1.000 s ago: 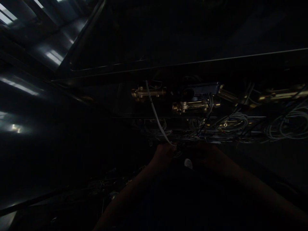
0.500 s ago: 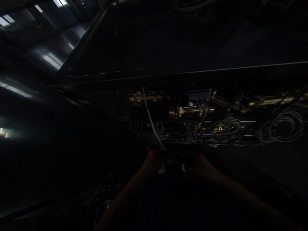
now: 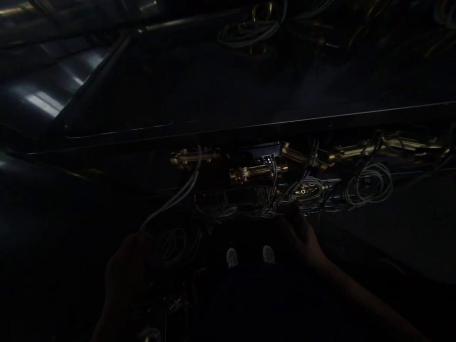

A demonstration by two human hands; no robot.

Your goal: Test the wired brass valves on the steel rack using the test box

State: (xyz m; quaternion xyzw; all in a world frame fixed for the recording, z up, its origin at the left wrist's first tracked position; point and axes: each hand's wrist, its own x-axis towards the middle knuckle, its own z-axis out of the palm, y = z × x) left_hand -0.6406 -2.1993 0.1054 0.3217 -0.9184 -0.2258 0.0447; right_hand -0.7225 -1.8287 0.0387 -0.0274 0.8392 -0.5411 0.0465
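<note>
My left hand (image 3: 126, 259) is out to the left, closed on a pale cable (image 3: 178, 195). The cable runs up from it to a brass fitting (image 3: 195, 157) on the shelf, and a loose coil (image 3: 174, 244) of the same cable hangs beside the fingers. Away to the right, my right hand (image 3: 301, 235) is raised below the shelf edge with its fingers apart; I see nothing in it. Darkness hides much of both hands. Near the fitting sit a second brass fitting (image 3: 252, 172) and a black box (image 3: 263, 151) with thin wires.
A dark shelf panel (image 3: 213, 85) spans the view above, with another cable coil (image 3: 249, 35) on it. More brass fittings (image 3: 356, 148) and coiled cables (image 3: 370, 185) lie to the right. My light shoes (image 3: 232, 257) show below on the floor.
My hands were close together in the middle with the cable. My left hand has moved left, drawing the cable with it; my right hand has come away, slightly up and right.
</note>
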